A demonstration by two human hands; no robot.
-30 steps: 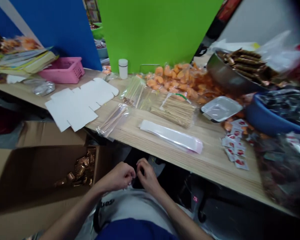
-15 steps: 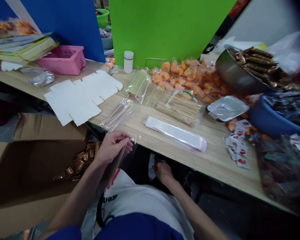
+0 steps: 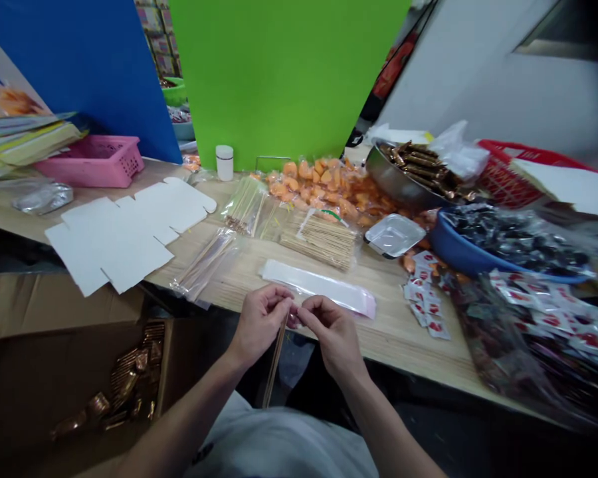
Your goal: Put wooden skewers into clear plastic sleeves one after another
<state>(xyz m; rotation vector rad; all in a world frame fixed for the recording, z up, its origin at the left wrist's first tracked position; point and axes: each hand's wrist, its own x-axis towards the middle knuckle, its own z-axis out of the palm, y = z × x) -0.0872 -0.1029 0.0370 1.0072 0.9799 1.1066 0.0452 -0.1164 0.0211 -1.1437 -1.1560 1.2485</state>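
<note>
Thin sticks in a clear sleeve (image 3: 276, 362) hang down from my left hand (image 3: 263, 322), whose fingers are closed on their top end. My right hand (image 3: 331, 332) meets it at the front edge of the table, thumb and index finger pinched at the sleeve's top; what exactly they pinch is too small to make out. Just beyond my hands lies a stack of clear sleeves (image 3: 319, 287). A bag of sticks (image 3: 206, 262) is to the left, and a larger bundle of sticks (image 3: 323, 239) lies farther back.
White cardboard pieces (image 3: 114, 239) and a pink basket (image 3: 97, 162) are at the left. Orange packets (image 3: 323, 186), a metal bowl (image 3: 398, 179), a blue basin (image 3: 458, 249) and red-white sachets (image 3: 423, 295) stand to the right. An open carton (image 3: 44, 378) sits below left.
My right hand has risen from below the table edge to meet my left hand. My left hand has moved right with the sticks. The view has turned and shifted.
</note>
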